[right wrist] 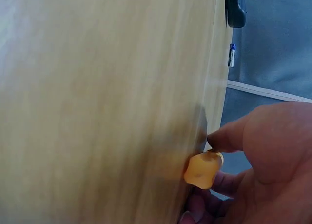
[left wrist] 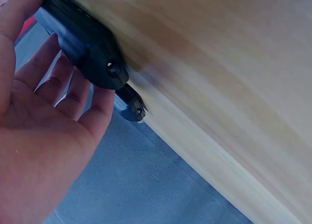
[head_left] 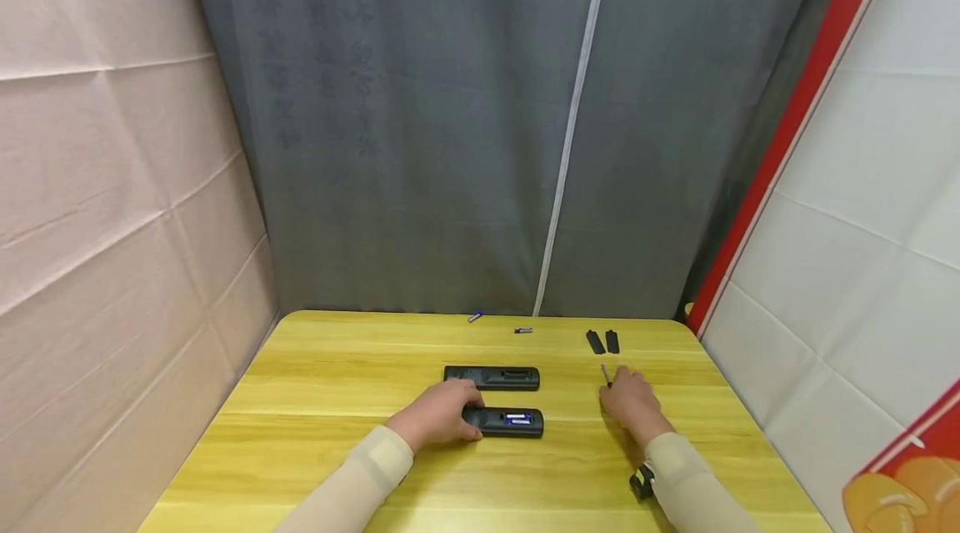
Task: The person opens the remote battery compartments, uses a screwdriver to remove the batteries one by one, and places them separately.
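My left hand [head_left: 441,414] grips the left end of the nearer black remote control [head_left: 491,423], thumb on the near side and fingers on the far side. Its back faces up, and two blue-and-white batteries [head_left: 517,418] lie in the uncovered compartment. In the left wrist view, that remote [left wrist: 85,43] sits between thumb and fingers. Just beyond lies a second black remote [head_left: 461,375], its compartment uncovered and dark inside. At the right, my right hand [head_left: 632,404] pinches a screwdriver [head_left: 605,374], its metal shaft pointing away. The screwdriver's orange handle end [right wrist: 202,170] shows in the right wrist view.
Two loose batteries, one [head_left: 476,317] near the back edge and one [head_left: 523,330] to its right, lie on the wooden table [head_left: 322,374]. Two black battery covers [head_left: 596,342] lie at the back right. A grey curtain [head_left: 420,141] hangs behind the table.
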Available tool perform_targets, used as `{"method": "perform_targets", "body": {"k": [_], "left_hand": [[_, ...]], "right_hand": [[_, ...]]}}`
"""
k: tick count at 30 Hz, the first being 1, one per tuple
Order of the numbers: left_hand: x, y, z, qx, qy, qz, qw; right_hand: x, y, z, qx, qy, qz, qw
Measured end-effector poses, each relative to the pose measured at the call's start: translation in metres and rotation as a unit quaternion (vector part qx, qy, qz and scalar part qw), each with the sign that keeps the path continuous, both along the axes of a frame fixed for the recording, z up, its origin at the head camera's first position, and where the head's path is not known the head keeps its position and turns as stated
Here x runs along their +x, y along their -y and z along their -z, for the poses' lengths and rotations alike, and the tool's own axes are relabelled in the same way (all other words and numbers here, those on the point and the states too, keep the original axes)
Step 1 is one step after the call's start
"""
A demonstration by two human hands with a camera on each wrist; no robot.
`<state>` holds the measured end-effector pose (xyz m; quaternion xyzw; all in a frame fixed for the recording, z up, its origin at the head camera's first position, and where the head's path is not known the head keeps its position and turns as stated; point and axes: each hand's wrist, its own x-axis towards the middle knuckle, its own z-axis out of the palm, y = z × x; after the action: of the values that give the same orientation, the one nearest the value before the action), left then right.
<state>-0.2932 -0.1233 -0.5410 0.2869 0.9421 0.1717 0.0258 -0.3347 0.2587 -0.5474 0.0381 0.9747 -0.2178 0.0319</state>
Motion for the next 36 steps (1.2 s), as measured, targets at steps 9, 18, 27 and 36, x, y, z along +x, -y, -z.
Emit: {"method": "perform_targets", "body": {"k": [9, 18, 27, 36], "left_hand": [[-0.001, 0.001, 0.001, 0.002, 0.001, 0.002, 1.0], [-0.001, 0.001, 0.001, 0.004, -0.001, 0.004, 1.0], [0.0, 0.0, 0.001, 0.008, 0.006, -0.001, 0.9999], [-0.001, 0.001, 0.003, 0.011, 0.007, -0.003, 0.9999]], "right_hand": [[-0.002, -0.002, 0.001, 0.002, 0.009, -0.002, 1.0], [-0.004, -0.006, 0.003, 0.009, 0.011, -0.005, 0.9999], [0.002, -0.004, -0.003, -0.025, -0.025, -0.034, 0.9988], [0.008, 0.006, 0.002, -0.068, -0.036, -0.039, 0.9963]]}}
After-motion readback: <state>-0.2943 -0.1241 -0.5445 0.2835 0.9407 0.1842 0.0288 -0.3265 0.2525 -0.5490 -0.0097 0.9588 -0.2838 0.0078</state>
